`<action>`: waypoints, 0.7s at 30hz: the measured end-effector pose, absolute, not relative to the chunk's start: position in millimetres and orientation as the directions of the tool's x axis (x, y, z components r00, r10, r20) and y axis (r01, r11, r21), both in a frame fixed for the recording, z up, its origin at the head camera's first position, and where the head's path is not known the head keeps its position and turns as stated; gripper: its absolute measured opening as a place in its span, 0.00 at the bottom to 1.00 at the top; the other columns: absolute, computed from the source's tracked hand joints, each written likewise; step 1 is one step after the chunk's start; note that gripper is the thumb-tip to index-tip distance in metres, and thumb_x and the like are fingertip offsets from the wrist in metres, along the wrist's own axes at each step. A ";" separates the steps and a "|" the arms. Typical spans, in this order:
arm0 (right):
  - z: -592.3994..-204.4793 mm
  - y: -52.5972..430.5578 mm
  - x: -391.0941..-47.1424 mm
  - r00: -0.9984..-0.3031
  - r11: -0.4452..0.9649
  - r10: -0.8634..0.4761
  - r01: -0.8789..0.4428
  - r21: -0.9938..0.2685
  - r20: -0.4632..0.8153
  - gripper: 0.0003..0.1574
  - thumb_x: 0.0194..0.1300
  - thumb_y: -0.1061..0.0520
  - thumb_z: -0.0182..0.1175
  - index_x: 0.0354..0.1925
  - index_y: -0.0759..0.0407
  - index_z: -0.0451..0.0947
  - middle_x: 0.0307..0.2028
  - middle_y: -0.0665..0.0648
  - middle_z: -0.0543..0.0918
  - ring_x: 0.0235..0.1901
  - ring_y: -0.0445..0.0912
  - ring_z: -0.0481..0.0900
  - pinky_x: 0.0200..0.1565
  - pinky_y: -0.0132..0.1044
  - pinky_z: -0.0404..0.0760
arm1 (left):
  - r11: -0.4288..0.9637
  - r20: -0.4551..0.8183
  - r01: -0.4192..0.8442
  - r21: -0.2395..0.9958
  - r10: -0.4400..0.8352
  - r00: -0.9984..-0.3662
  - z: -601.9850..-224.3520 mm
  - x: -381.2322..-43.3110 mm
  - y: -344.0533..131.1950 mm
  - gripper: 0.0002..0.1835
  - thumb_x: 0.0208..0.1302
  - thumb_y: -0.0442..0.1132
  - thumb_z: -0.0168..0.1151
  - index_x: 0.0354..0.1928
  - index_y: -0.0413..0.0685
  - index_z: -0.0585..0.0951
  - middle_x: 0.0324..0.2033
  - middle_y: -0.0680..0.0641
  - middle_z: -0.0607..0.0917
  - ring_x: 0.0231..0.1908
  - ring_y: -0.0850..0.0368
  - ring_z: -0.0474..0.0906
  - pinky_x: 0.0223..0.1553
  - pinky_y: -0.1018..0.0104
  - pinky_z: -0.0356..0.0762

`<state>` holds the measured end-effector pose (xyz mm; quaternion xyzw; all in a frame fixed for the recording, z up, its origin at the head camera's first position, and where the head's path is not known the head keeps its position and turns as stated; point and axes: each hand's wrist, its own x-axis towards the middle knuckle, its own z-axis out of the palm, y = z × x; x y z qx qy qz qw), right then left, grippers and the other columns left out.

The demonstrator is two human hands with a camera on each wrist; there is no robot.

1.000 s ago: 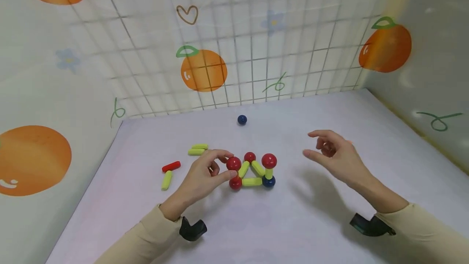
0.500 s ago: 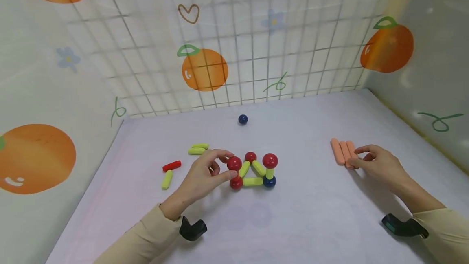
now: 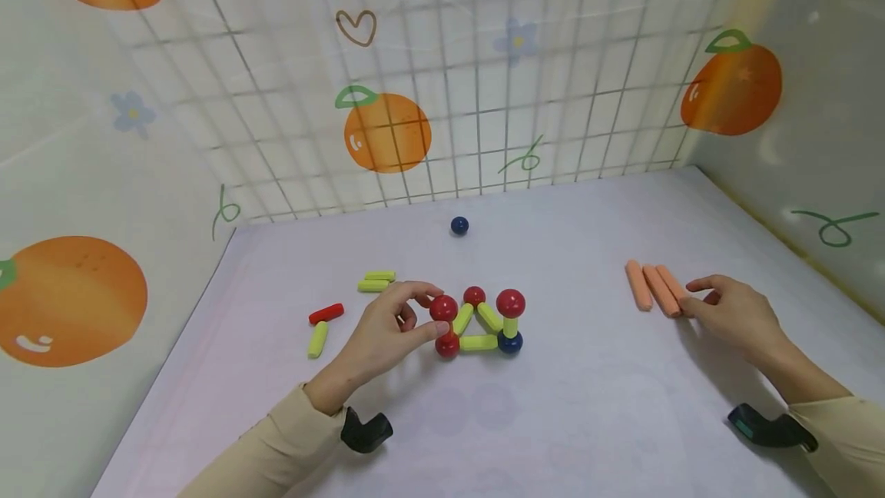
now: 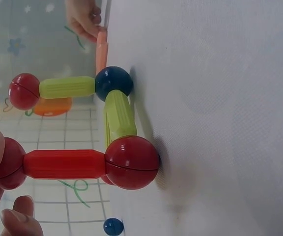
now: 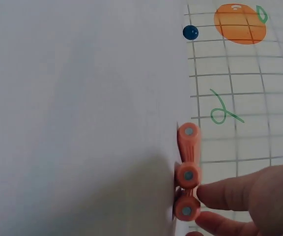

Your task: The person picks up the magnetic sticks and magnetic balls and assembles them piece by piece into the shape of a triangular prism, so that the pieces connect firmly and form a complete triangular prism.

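My left hand (image 3: 387,329) pinches the upper red ball (image 3: 443,308) of a magnetic-rod build between thumb and finger. Beneath it a red rod (image 4: 65,164) stands on a lower red ball (image 4: 132,162). Yellow-green rods (image 3: 478,343) join that ball, a dark blue ball (image 3: 510,342) and a rear red ball (image 3: 474,296) in a flat triangle. Over the blue ball rises a yellow-green rod (image 4: 68,87) topped by another red ball (image 3: 511,303). Far right, my right hand (image 3: 736,317) pinches the nearest salmon-orange magnetic rod (image 5: 186,210), beside two alike (image 3: 639,285); grey metal discs show at their ends.
A loose dark blue ball (image 3: 459,226) lies toward the back. To the left are a red rod (image 3: 326,313), a yellow-green rod (image 3: 318,340) touching it, and two more yellow-green rods (image 3: 376,281). A printed curtain (image 3: 553,98) encloses the white table (image 3: 567,421).
My right hand has moved right from above the table to the orange rods, uncovering them, and the rods have shifted slightly apart. My left hand keeps its hold on the red ball.
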<state>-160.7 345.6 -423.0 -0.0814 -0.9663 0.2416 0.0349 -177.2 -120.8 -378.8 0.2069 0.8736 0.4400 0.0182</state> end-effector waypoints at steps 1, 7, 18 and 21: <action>-423.2 345.8 -160.6 -0.984 0.872 0.174 0.143 -0.468 0.024 0.33 0.66 0.47 0.57 0.56 0.75 0.71 0.41 0.76 0.79 0.35 0.59 0.77 0.28 0.36 0.69 | 0.528 0.150 0.345 0.776 0.376 -0.914 -379.0 -177.3 -121.2 0.23 0.58 0.46 0.72 0.56 0.60 0.78 0.45 0.51 0.80 0.29 0.57 0.70 0.26 0.71 0.69; -424.4 352.5 -157.7 -0.982 0.872 0.186 0.181 -0.455 -0.034 0.37 0.65 0.44 0.60 0.56 0.75 0.70 0.43 0.77 0.78 0.38 0.62 0.77 0.32 0.43 0.71 | 0.523 0.153 0.351 0.777 0.383 -0.911 -379.3 -178.3 -121.8 0.23 0.58 0.46 0.72 0.57 0.60 0.78 0.45 0.51 0.80 0.29 0.57 0.70 0.27 0.71 0.69; -428.7 363.7 -155.7 -0.974 0.850 0.225 0.209 -0.483 -0.026 0.36 0.65 0.43 0.61 0.50 0.76 0.73 0.34 0.68 0.79 0.30 0.52 0.72 0.27 0.36 0.64 | 0.520 0.162 0.359 0.775 0.386 -0.908 -378.7 -177.2 -121.6 0.23 0.58 0.44 0.71 0.56 0.60 0.78 0.45 0.51 0.80 0.29 0.57 0.71 0.27 0.71 0.70; -427.3 361.1 -155.0 -0.970 0.828 0.241 0.211 -0.519 -0.010 0.40 0.68 0.38 0.57 0.54 0.75 0.73 0.40 0.71 0.79 0.34 0.55 0.73 0.29 0.36 0.64 | 0.521 0.161 0.358 0.775 0.386 -0.909 -379.0 -177.5 -122.0 0.23 0.58 0.45 0.72 0.56 0.60 0.78 0.45 0.51 0.80 0.29 0.57 0.71 0.27 0.71 0.70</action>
